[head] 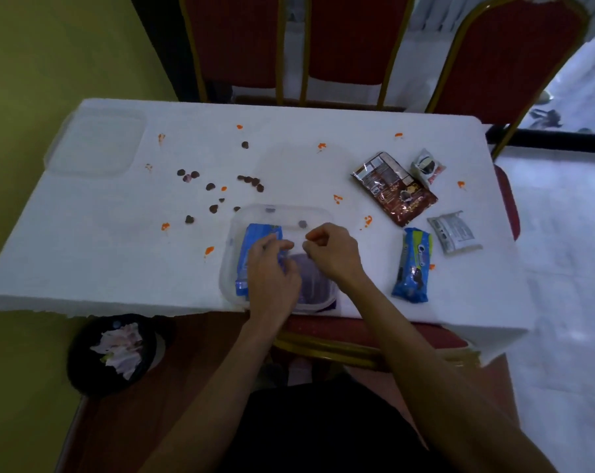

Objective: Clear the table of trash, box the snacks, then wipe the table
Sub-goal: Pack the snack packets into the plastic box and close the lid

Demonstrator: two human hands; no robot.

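Note:
A clear plastic box stands at the table's front middle. Inside lie a blue biscuit pack on the left and a purple packet on the right. My left hand hovers over the box with bent fingers touching the purple packet's edge; its grip is unclear. My right hand is just beside it, fingers curled shut, with an orange speck at the fingertips. To the right lie a brown packet, a small white packet, a grey packet and a blue cookie pack.
Several dark chocolate pieces and orange stains dot the white tablecloth. The clear lid rests at the far left corner. A black bin with crumpled paper stands on the floor, front left. Red chairs line the far side.

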